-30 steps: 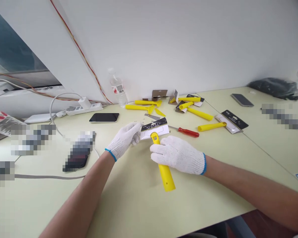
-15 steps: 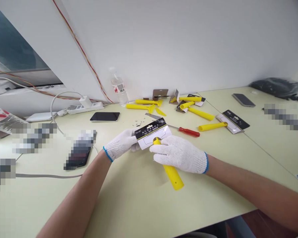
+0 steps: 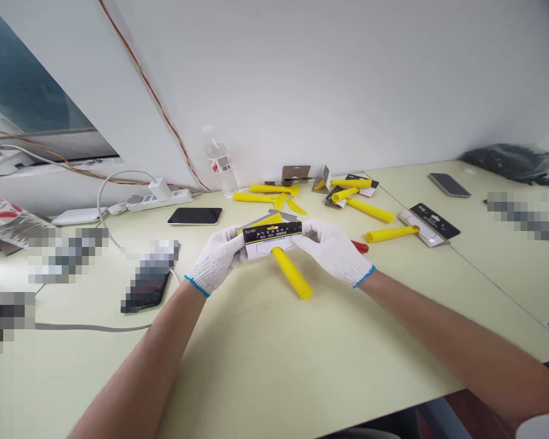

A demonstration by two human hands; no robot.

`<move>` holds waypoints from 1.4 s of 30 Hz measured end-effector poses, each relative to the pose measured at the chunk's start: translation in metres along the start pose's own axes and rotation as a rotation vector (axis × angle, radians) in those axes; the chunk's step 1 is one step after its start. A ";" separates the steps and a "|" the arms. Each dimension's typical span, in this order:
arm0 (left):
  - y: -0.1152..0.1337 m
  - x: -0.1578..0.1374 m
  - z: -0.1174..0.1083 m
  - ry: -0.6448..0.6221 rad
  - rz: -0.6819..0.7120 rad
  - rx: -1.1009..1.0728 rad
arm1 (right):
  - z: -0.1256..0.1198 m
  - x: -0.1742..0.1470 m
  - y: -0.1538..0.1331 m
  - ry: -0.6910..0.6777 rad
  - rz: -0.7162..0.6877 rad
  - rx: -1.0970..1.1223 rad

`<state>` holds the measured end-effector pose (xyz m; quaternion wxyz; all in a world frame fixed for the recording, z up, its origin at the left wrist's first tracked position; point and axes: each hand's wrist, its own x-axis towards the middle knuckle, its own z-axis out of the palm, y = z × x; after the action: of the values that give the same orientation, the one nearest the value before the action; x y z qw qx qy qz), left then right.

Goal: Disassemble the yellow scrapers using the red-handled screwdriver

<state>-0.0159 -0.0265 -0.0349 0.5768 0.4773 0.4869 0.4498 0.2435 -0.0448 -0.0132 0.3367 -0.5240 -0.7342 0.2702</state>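
Observation:
In white knit gloves, both hands hold a black-and-white packaging card [image 3: 261, 249] above the table. My left hand [image 3: 219, 257] is closed on the card's left edge, its fingertips partly hidden behind it. At the right edge, my right hand [image 3: 336, 251] pinches the card between thumb and fingers. A yellow scraper [image 3: 293, 275] passes through the card: its handle sticks out toward me below, and part of its yellow head shows behind the top edge. Close to my right hand lies a screwdriver with a red handle [image 3: 360, 246], mostly covered.
Several yellow scrapers [image 3: 370, 210] and cards lie along the back. One carded scraper [image 3: 391, 233] is at the right. A water bottle [image 3: 222, 167] stands by the wall. Phones [image 3: 194, 216], a power strip [image 3: 171, 197] and cables occupy the left side; a black bag [image 3: 507, 161] sits far right.
My right hand has let go of the yellow handle and moved up to the card's right edge. The scraper now pokes farther through the card, and the card is turned more level.

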 end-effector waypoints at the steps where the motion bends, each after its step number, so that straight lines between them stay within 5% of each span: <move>1: 0.001 0.000 -0.001 0.018 -0.007 -0.008 | 0.001 0.001 0.004 -0.027 -0.021 0.024; 9: 0.014 -0.002 -0.015 0.143 0.004 -0.149 | -0.010 -0.010 0.003 -0.434 -0.176 0.148; 19: 0.009 0.003 -0.009 0.230 0.108 -0.311 | -0.025 -0.007 -0.013 -0.470 -0.187 0.036; 22: 0.009 0.004 -0.011 0.231 0.108 -0.381 | -0.023 -0.005 -0.015 -0.391 -0.192 0.005; 27: 0.007 0.009 -0.014 0.335 0.072 -0.479 | -0.014 -0.011 -0.010 -0.415 -0.093 0.149; 32: 0.012 0.014 -0.029 0.430 0.112 -0.586 | -0.018 -0.019 -0.010 -0.478 -0.193 0.060; 34: 0.017 0.015 -0.036 0.445 0.134 -0.634 | -0.027 -0.014 -0.009 -0.377 -0.145 0.069; 38: 0.019 0.015 -0.037 0.433 0.112 -0.667 | -0.057 0.027 0.002 0.196 0.016 -0.055; 42: 0.009 0.016 -0.026 0.391 0.052 -0.651 | -0.075 0.082 0.014 0.379 0.050 -0.131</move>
<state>-0.0402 -0.0070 -0.0296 0.5829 0.1866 0.4071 0.6780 0.2916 0.0406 0.0401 0.4272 -0.6043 -0.6605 0.1264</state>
